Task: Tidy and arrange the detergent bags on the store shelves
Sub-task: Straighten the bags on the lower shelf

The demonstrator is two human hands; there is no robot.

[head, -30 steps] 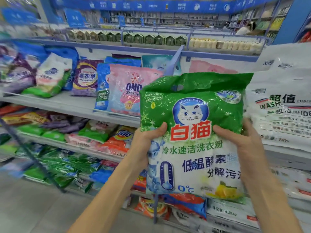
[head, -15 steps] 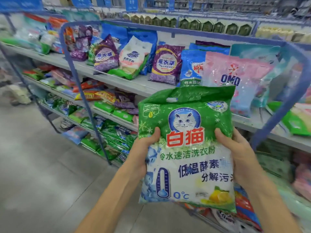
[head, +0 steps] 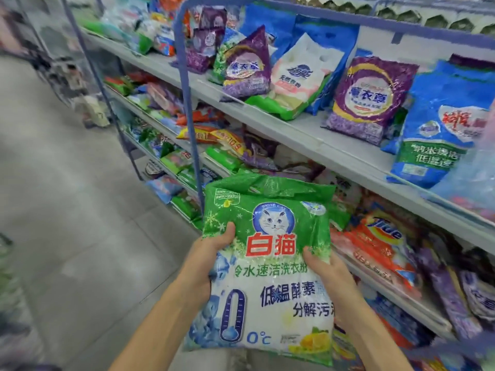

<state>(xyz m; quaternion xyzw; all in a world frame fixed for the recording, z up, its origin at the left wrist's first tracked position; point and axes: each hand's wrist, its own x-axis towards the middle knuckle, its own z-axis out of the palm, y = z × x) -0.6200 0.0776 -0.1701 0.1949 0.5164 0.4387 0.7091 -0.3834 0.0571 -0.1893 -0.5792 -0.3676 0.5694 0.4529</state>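
Partly behind detergent bag (head: 270, 298): left hand (head: 210, 259), right hand (head: 330, 275), fingers likely underneath.

Place: retail shop, laundry-goods aisle. I am viewing long grey shelves (head: 308, 137) running in tiers from near right to far left, carrying packaged detergent bags (head: 369, 100) facing the aisle. Purple, blue and white packs are standing on the upper tier; an orange Tide bag (head: 383, 236) is lying on the tier below. Blue metal uprights (head: 184, 103) are dividing the bays. A grey tiled floor (head: 67, 223) is stretching along the left.
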